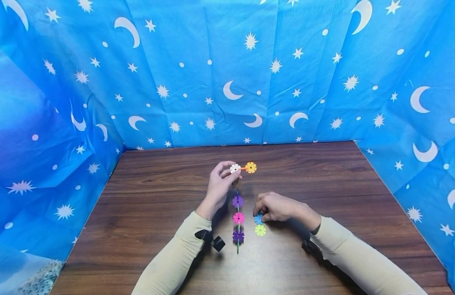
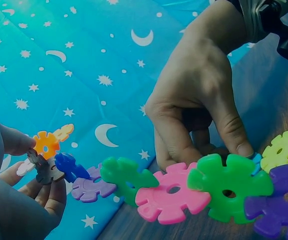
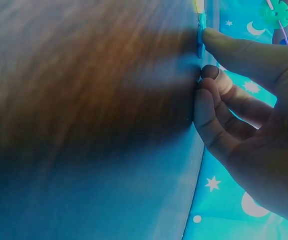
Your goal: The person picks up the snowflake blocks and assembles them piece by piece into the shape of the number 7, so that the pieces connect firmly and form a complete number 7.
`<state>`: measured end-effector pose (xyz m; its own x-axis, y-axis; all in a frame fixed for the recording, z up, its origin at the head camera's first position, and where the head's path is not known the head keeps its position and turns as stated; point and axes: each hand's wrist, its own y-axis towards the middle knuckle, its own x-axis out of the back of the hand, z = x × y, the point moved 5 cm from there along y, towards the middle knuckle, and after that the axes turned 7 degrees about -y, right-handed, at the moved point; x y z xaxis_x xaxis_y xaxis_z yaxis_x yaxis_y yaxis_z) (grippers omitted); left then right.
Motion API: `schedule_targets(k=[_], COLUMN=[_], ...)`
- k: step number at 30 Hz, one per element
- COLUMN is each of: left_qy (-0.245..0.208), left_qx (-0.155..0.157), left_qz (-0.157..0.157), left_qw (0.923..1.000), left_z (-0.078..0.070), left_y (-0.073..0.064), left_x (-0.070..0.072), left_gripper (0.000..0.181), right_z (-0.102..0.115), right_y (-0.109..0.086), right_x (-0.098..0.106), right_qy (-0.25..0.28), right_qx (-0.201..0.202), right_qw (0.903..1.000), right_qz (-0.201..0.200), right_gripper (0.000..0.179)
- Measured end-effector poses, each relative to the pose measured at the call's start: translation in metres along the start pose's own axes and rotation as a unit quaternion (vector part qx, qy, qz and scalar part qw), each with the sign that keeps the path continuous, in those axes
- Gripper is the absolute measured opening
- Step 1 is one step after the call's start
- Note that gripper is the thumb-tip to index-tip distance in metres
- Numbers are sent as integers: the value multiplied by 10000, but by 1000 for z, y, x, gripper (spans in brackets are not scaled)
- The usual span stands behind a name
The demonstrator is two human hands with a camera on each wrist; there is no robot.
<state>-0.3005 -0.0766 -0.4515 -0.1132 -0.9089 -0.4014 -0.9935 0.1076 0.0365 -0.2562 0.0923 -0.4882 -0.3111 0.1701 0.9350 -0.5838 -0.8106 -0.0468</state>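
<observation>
My left hand point(image 1: 219, 186) pinches the far end of a chain of interlocking plastic snowflake discs between thumb and fingers, near a white disc point(image 1: 234, 168). Beyond the fingers, an orange piece and a yellow-orange disc point(image 1: 251, 167) stick out to the right. Towards me runs the rest of the chain, with purple, green and pink discs point(image 2: 173, 194) set crosswise. My right hand point(image 1: 277, 207) is low at the table, its thumb touching a loose blue disc point(image 1: 258, 220) and its other fingertips on the tabletop. A yellow-green disc point(image 1: 260, 230) lies against the blue one; whether they are joined I cannot tell.
The brown wooden table point(image 1: 146, 229) carries the discs. Blue cloth point(image 1: 198, 98) with white moons and stars hangs behind it and at both sides. A black wrist strap point(image 1: 210, 239) with a small block sits on the left sleeve.
</observation>
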Motion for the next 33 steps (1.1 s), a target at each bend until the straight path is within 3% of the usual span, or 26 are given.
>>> schedule_targets(k=[6,16,25,33], left_qy=[-47,-43,-21,31], left_qx=[10,-44,-12,-6], left_qz=[-30,20,39,50], left_qw=[10000,10000,10000,10000], left_z=[1,2,2,1], left_y=[0,0,1,1], left_x=[1,0,0,0], left_gripper=[30,32,36,34], right_z=[4,1,-3,-13], right_y=[-1,-5,-10,-14], right_x=[1,5,11,31], right_qy=[16,771,1011,974], right_qx=[-55,-12,127,-205], right_qw=[10000,9967,9941,9900], right_qz=[14,-251,-372,-999], right_gripper=[19,18,14,12])
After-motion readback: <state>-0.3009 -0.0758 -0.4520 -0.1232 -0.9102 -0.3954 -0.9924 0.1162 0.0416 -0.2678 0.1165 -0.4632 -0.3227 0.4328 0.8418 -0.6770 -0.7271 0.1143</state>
